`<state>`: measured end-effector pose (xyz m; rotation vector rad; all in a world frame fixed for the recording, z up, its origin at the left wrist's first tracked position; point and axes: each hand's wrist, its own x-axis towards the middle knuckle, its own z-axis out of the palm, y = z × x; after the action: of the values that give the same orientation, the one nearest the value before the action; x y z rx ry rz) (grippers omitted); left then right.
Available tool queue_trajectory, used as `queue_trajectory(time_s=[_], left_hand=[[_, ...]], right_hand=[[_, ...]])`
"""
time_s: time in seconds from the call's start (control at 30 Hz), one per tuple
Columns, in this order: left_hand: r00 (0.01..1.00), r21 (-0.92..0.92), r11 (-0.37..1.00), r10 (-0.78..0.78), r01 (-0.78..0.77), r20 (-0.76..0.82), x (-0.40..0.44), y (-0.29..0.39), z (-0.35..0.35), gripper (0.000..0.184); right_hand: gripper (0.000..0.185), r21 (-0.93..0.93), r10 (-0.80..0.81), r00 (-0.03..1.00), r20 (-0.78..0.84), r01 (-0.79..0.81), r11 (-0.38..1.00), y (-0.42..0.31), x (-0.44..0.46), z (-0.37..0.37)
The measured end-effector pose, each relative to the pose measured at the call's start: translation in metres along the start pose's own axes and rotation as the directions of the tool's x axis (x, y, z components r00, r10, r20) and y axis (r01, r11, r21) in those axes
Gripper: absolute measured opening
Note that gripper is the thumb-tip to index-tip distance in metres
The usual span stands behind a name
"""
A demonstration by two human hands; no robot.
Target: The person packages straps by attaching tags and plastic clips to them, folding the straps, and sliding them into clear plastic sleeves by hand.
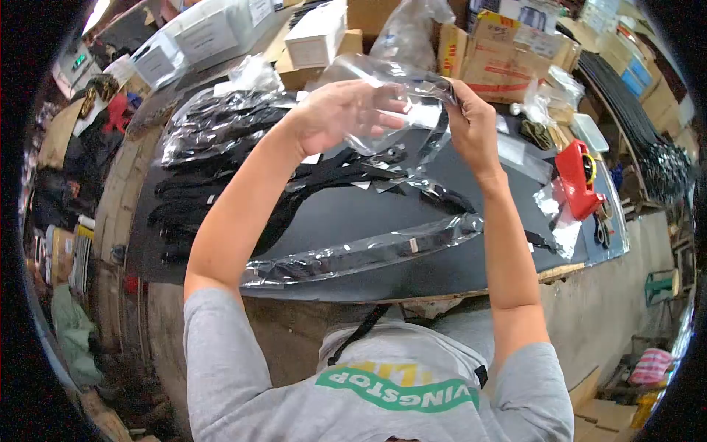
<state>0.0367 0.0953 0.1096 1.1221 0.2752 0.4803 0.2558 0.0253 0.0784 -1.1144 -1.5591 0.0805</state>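
Note:
Over the dark table, a clear plastic bag (351,69) is raised between my two hands. My left hand (340,116) has its fingers stretched out and apart, against or inside the clear film; I cannot tell which. The fingers of my right hand (471,121) are closed on the bag's right end, where a dark strip hangs beneath them. A long black strap in a clear sleeve (361,256) lies along the near side of the table. Behind my left forearm are several loose black straps (324,175), some with white tags.
A pile of bagged black goods (213,125) covers the table's left back. To the right stand a red tape dispenser (578,180) and scissors (603,227). Cardboard boxes (508,59), a white box (317,37) and clear bins (210,37) line the back.

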Motion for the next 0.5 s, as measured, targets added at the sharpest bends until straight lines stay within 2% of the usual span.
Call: queue_trajectory(time_s=[0.03, 0.07, 0.1, 0.13, 0.2, 0.23, 0.27, 0.3, 0.33, 0.37, 0.4, 0.43, 0.5], left_hand=[[1.000, 0.005, 1.000, -0.006, 0.005, 0.017, 0.004, -0.004, 0.004, 0.035], [0.990, 0.243, 0.965, 0.119, -0.098, -0.071, 0.008, -0.007, 0.009, 0.036], [0.957, 0.473, 0.864, 0.263, -0.175, -0.125, 0.013, -0.009, 0.012, 0.038], [0.939, 0.534, 0.803, 0.340, -0.266, -0.043, 0.018, -0.010, 0.012, 0.047], [0.917, 0.577, 0.753, 0.399, -0.316, -0.018, 0.024, -0.014, 0.021, 0.050], [0.890, 0.617, 0.700, 0.456, -0.359, 0.000, 0.027, -0.014, 0.026, 0.054], [0.866, 0.642, 0.636, 0.491, -0.428, 0.091, 0.033, -0.015, 0.030, 0.055], [0.866, 0.644, 0.633, 0.491, -0.430, 0.095, 0.038, -0.016, 0.033, 0.055], [0.878, 0.600, 0.676, 0.469, -0.427, 0.097, 0.043, -0.016, 0.036, 0.055], [0.889, 0.555, 0.717, 0.446, -0.422, 0.100, 0.046, -0.016, 0.039, 0.056], [0.913, 0.573, 0.740, 0.407, -0.351, 0.033, 0.045, -0.012, 0.045, 0.052], [0.912, 0.576, 0.739, 0.408, -0.351, 0.032, 0.046, -0.010, 0.046, 0.052], [0.955, 0.566, 0.785, 0.297, -0.251, 0.012, 0.049, -0.007, 0.046, 0.044]], right_hand=[[0.025, 0.046, 0.018, 0.999, -0.029, -0.017, 0.999, 0.005, -0.002, -0.003], [0.020, 0.053, 0.108, 0.994, -0.007, -0.108, 0.993, 0.011, -0.004, -0.007], [0.020, 0.045, 0.108, 0.994, -0.020, -0.107, 0.993, 0.018, -0.006, -0.007], [0.018, 0.145, 0.134, 0.991, 0.006, -0.134, 0.980, 0.024, -0.007, -0.005], [0.017, 0.360, 0.206, 0.976, 0.066, -0.216, 0.908, 0.019, -0.008, -0.002], [0.017, 0.359, 0.205, 0.977, 0.059, -0.212, 0.909, 0.017, -0.009, -0.001], [0.017, 0.506, 0.235, 0.966, 0.109, -0.258, 0.823, 0.016, -0.009, 0.001], [0.018, 0.635, 0.255, 0.953, 0.165, -0.300, 0.712, 0.010, -0.009, 0.003], [0.020, 0.653, 0.307, 0.932, 0.190, -0.354, 0.670, -0.003, -0.012, 0.002], [0.021, 0.579, 0.298, 0.915, 0.273, -0.403, 0.709, -0.005, -0.012, -0.002], [0.021, 0.631, 0.263, 0.912, 0.315, -0.409, 0.659, -0.005, -0.013, 0.000], [0.021, 0.679, 0.225, 0.907, 0.356, -0.416, 0.605, -0.005, -0.014, 0.003], [0.021, 0.634, 0.258, 0.896, 0.363, -0.440, 0.636, -0.009, -0.015, 0.009]])
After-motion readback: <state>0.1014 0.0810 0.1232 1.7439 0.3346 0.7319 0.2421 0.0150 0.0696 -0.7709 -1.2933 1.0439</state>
